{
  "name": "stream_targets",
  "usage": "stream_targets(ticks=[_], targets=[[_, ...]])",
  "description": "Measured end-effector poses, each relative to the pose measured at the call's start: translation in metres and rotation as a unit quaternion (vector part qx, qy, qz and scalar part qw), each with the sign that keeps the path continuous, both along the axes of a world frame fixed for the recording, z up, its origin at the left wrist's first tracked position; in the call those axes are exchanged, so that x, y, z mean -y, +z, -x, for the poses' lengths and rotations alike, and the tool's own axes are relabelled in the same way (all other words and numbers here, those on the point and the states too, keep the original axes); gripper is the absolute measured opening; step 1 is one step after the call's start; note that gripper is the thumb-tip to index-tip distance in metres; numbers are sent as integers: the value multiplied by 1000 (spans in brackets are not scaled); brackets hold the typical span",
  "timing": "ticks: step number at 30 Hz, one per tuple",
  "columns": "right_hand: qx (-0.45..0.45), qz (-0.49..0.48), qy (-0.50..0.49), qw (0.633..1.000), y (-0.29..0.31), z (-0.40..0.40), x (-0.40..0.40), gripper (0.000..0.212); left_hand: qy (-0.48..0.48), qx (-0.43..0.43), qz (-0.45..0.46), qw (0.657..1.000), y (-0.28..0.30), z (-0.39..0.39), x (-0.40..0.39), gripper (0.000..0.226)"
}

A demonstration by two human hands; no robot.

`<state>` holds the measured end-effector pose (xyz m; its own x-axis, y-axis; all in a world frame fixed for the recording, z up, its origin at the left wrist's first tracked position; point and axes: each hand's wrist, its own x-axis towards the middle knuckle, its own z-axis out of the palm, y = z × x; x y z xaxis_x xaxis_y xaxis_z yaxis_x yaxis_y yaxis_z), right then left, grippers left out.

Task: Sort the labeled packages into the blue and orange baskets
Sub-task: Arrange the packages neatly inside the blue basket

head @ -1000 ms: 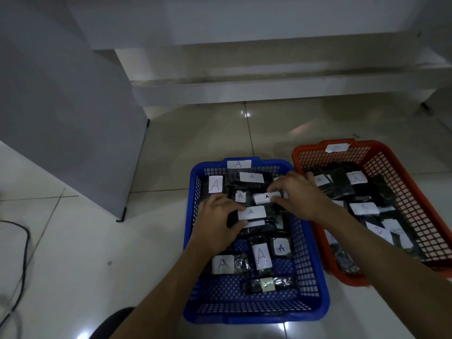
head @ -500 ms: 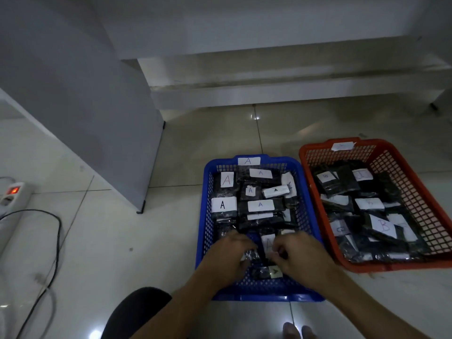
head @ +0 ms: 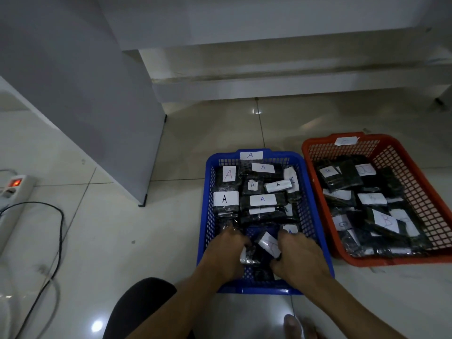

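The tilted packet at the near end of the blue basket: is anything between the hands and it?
Nothing visible is. The left hand and right hand are already at the tilted packet, one on each side, inside the blue basket. Whether the fingers actually grip it cannot be told; they are hidden.

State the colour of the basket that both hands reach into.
Blue, clearest in the head view.

Black A-labelled packages (head: pixel 262 199) fill blue basket (head: pixel 203 216); B-labelled packages (head: pixel 387 220), orange basket (head: pixel 415 167).
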<state>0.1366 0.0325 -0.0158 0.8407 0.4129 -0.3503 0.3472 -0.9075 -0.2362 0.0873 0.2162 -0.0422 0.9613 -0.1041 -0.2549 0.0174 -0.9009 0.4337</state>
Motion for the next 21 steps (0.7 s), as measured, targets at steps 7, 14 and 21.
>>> stream_targets(ticks=[7,14,21], targets=[[51,-27,87,995,0,-11,-8,26,26,-27,1,999,-3,6,-3,45],[61,-50,95,992,-21,-19,-7,24,48,-25,-11,998,-3,10,-2,50],[-72,48,195,977,9,-16,25,23,66,-15,-11,998,0,11,-3,46]])
